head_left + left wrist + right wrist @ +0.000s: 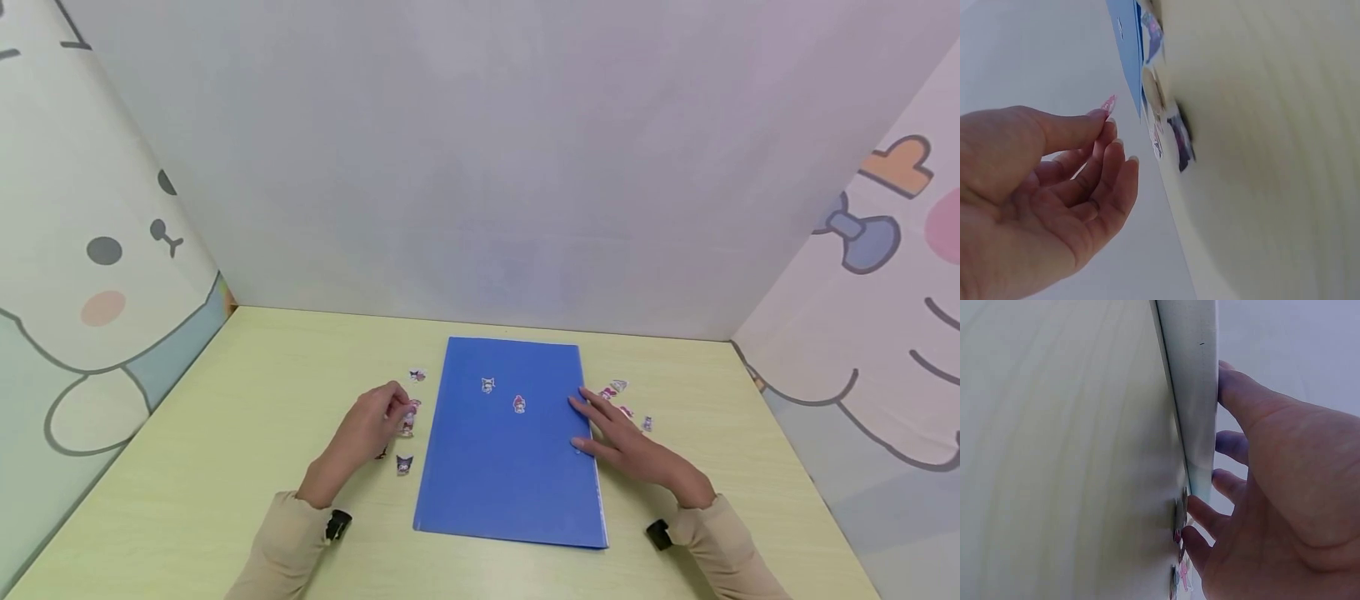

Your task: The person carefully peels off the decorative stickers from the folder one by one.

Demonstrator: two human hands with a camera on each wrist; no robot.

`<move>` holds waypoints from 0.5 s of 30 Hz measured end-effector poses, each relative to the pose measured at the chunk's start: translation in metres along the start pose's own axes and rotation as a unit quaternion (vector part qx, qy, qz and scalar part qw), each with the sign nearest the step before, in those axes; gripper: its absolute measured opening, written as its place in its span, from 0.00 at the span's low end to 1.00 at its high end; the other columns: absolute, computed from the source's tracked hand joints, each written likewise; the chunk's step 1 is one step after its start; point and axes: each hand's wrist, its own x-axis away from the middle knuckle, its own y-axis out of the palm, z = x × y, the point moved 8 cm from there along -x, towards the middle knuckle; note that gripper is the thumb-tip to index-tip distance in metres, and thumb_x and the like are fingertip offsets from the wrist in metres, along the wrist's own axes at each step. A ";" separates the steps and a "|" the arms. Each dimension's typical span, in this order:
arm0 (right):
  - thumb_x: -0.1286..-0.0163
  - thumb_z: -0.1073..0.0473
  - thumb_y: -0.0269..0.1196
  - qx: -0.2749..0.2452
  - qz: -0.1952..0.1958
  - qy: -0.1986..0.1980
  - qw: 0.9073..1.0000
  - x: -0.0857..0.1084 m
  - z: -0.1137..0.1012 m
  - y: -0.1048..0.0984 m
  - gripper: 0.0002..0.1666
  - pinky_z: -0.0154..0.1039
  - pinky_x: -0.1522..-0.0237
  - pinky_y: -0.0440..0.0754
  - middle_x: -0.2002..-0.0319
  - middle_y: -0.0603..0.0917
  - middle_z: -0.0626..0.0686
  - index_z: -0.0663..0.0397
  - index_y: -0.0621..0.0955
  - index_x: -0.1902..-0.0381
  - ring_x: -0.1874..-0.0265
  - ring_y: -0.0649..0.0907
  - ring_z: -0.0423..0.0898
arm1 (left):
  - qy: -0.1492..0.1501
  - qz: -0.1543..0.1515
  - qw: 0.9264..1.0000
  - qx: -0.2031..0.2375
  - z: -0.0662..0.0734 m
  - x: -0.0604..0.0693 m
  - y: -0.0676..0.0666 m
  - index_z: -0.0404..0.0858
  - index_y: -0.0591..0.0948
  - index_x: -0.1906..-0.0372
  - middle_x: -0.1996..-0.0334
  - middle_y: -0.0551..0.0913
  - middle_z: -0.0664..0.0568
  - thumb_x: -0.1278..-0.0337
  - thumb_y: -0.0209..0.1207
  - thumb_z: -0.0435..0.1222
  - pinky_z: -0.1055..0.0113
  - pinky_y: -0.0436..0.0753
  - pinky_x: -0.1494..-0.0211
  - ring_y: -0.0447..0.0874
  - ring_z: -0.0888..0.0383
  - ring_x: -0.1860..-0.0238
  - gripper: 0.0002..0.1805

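A blue folder (510, 475) lies flat on the table, with two small character stickers on its cover, one with a pink hood (519, 404) and one mostly white (487, 385). Left of the folder, my left hand (369, 423) pinches a small pink sticker (1109, 105) between thumb and forefinger, raised off the table in the left wrist view. My right hand (626, 442) rests on the folder's right edge, fingers spread and fairly straight. In the right wrist view its thumb and fingertips (1230, 387) touch the folder's pale side (1194, 381).
Loose stickers lie left of the folder, among them a dark-eared one (404, 465) and one farther back (417, 375). Several more, including a small purple one (647, 423), lie around my right hand. The pale yellow table (315, 350) meets a grey-white wall (480, 167) behind.
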 end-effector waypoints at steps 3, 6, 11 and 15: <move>0.20 0.52 0.59 0.000 0.001 -0.002 1.000 0.000 0.000 0.000 0.41 0.77 0.31 0.49 0.20 0.50 0.68 0.63 0.58 0.20 0.23 0.49 0.74 | -0.004 0.000 1.000 -0.004 -0.003 0.000 -0.002 0.34 0.80 0.63 0.74 0.78 0.52 0.33 0.63 0.27 0.67 0.74 0.69 0.72 0.59 0.72 0.03; 0.21 0.53 0.59 0.000 0.002 -0.004 1.000 0.000 -0.001 -0.001 0.41 0.77 0.32 0.50 0.20 0.50 0.68 0.63 0.58 0.20 0.23 0.49 0.74 | -0.015 -0.002 1.000 -0.006 -0.008 0.002 -0.005 0.34 0.80 0.63 0.74 0.78 0.52 0.32 0.63 0.28 0.67 0.73 0.69 0.71 0.59 0.72 0.03; 0.21 0.54 0.60 0.003 0.004 -0.010 1.000 -0.001 -0.001 0.000 0.40 0.76 0.32 0.52 0.20 0.50 0.69 0.64 0.58 0.20 0.24 0.50 0.74 | -0.030 -0.003 0.999 -0.011 -0.016 0.005 -0.009 0.34 0.80 0.62 0.72 0.79 0.51 0.31 0.62 0.29 0.67 0.72 0.69 0.71 0.59 0.72 0.03; 0.21 0.54 0.60 0.004 0.005 -0.013 1.000 -0.001 -0.001 0.000 0.40 0.76 0.32 0.52 0.21 0.51 0.69 0.64 0.59 0.21 0.24 0.50 0.75 | -0.049 -0.005 0.999 -0.015 -0.023 0.006 -0.012 0.34 0.80 0.62 0.73 0.79 0.51 0.31 0.61 0.28 0.67 0.71 0.70 0.71 0.59 0.73 0.02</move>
